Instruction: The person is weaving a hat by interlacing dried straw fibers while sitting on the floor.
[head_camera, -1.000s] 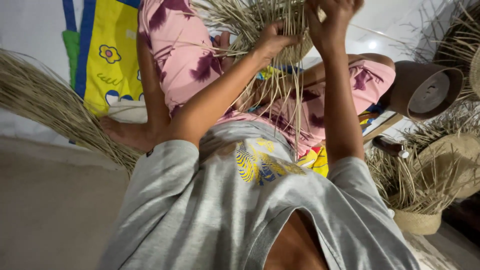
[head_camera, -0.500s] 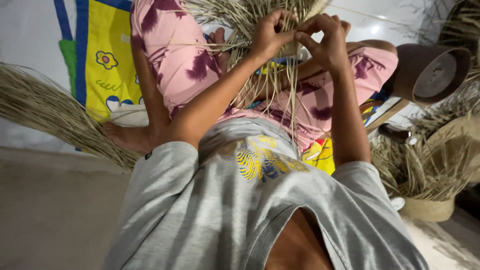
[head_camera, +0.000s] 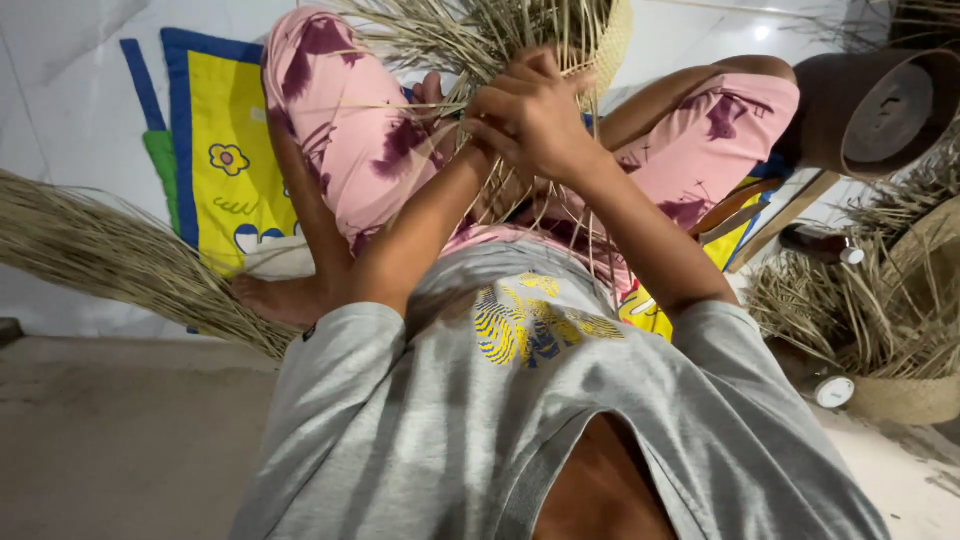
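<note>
Straw weave (head_camera: 500, 40) above the lap: right hand (head_camera: 545, 120) pinches strands, left hand (head_camera: 480, 135) mostly hidden, grip unclear; keep tension even.

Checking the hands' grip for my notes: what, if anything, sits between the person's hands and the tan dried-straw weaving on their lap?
Nothing visible does. The left hand and right hand are clasped together directly among the tan dried-straw weaving, with loose strands between the fingers.

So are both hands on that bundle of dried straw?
Yes, the left hand and right hand are clasped together on the straw strands.
</note>
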